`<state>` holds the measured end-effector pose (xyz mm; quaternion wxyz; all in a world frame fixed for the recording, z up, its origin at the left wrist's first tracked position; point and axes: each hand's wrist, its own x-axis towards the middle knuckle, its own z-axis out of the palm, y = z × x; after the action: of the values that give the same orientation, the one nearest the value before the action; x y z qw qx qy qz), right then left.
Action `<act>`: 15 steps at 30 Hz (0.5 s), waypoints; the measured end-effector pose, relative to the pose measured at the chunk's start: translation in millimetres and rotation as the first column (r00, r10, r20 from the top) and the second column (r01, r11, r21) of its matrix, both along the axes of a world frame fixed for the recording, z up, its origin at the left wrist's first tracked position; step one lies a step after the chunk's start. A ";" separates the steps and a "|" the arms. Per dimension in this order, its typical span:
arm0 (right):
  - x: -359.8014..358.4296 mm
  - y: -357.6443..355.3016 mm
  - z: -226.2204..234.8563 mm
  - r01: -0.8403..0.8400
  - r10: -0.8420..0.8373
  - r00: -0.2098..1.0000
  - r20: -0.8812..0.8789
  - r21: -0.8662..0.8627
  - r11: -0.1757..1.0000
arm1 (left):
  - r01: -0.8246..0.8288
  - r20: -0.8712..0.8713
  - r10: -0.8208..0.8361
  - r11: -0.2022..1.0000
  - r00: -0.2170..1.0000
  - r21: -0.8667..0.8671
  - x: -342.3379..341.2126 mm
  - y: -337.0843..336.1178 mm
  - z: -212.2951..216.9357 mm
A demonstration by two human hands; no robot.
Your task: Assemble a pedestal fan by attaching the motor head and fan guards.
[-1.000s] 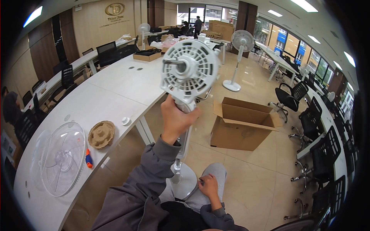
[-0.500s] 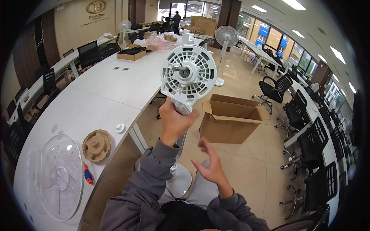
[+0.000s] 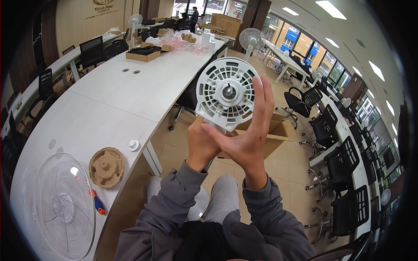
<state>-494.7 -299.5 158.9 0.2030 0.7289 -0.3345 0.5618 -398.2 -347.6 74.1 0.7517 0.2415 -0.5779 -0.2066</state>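
A white fan motor housing [image 3: 222, 111] with a slotted round face stands upright in front of me, its metal shaft pointing towards me. Just below it, my left hand [image 3: 200, 141] is closed around the fan's neck, which is mostly hidden. My right hand [image 3: 250, 145] is spread at the housing's right side, long fingers pointing up over its rim and thumb reaching across by my left hand. Whether the right fingertips press on the housing, I cannot tell. Between my legs shows part of the fan's round white base [image 3: 199, 206].
On the white table [image 3: 117, 98] at left lie a clear fan grille with blades [image 3: 63, 206], a brown moulded pulp piece [image 3: 106, 169], a small white cap [image 3: 133, 145] and a red-and-blue screwdriver [image 3: 99, 205]. An open cardboard box [image 3: 274, 145] stands behind my hands. Black chairs [image 3: 348, 169] line the right.
My right hand has risen from beside my lap to the housing's right side. The housing sits slightly lower and further right in view, its shaft now facing me more directly.
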 end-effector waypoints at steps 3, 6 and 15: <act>0.5 -8.7 8.9 -0.009 0.009 0.999 -0.038 -0.006 1.000 | -0.083 0.105 0.073 0.992 0.992 0.094 2.3 -0.9 0.6; -3.3 -14.1 16.3 -0.025 0.024 0.998 -0.058 -0.011 1.000 | -0.048 0.067 0.042 0.995 0.997 0.090 3.8 -0.6 1.3; -8.9 -13.2 25.8 -0.042 0.046 0.991 -0.123 0.033 0.999 | -0.056 0.079 0.054 0.998 0.995 0.030 4.3 -4.5 0.3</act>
<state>-503.6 -312.7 184.8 0.1999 0.7724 -0.3137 0.5148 -393.8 -352.1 74.4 0.7300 0.2773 -0.5965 -0.1855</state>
